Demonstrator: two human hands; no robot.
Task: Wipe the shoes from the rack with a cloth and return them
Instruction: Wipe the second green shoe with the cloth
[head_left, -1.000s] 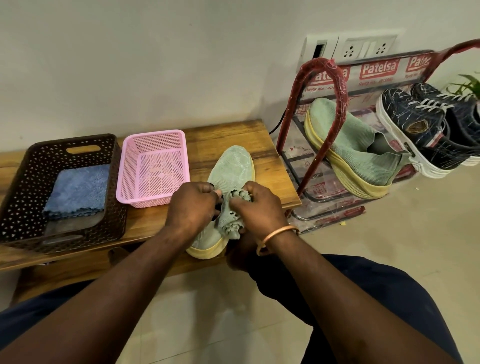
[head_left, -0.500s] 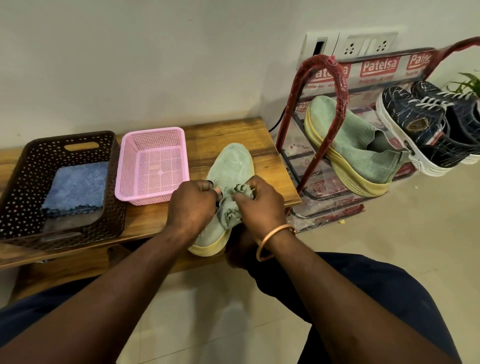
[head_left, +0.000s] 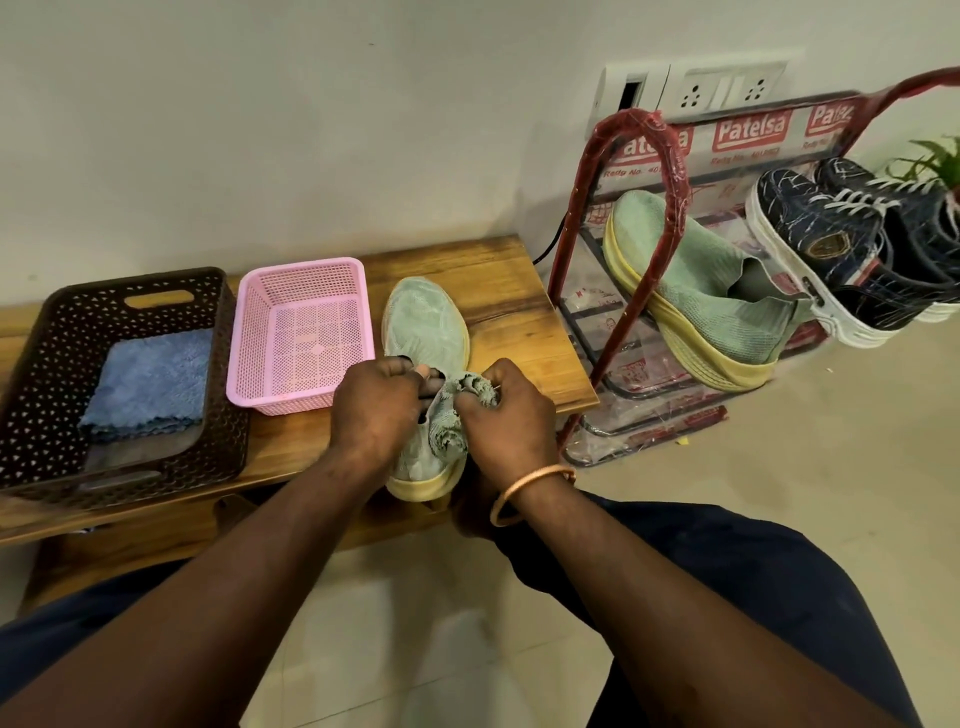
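Seated at a low bench (head_left: 519, 312), arms reaching forward, both hands met over the heel end of a green shoe (head_left: 423, 322).

Left hand (head_left: 379, 410): narrow, fingers curled, thumb and fingertips pinched at the shoe's opening. Hard to tell whether pinching the collar alone or the cloth's edge as well.

Right hand (head_left: 506, 415): closed round a bunched grey-green cloth (head_left: 457, 410), pressing it against the shoe's opening. Touching the left hand's fingertips, or nearly so. Copper bangle (head_left: 530, 491) on that wrist.

Shoe flat on the bench, yellow sole down, toe pointing away from the hands, heel under them and jutting over the near edge.

Left of the left hand, close by: pink basket (head_left: 301, 280). Further left again, touching or just beside the pink one: brown basket (head_left: 31, 374) with a folded blue cloth (head_left: 150, 384) inside.

Right of the right hand, on the floor beside the bench end: red rack (head_left: 644, 135) in printed plastic wrap. On it, nearest the hand, the matching green shoe (head_left: 711, 291), tilted, toe up. Beyond that, a pair of dark sneakers (head_left: 831, 249) with white soles and laces.

Behind the rack, on the wall: socket panel (head_left: 722, 88). At the far right edge: green plant leaves (head_left: 935, 161).
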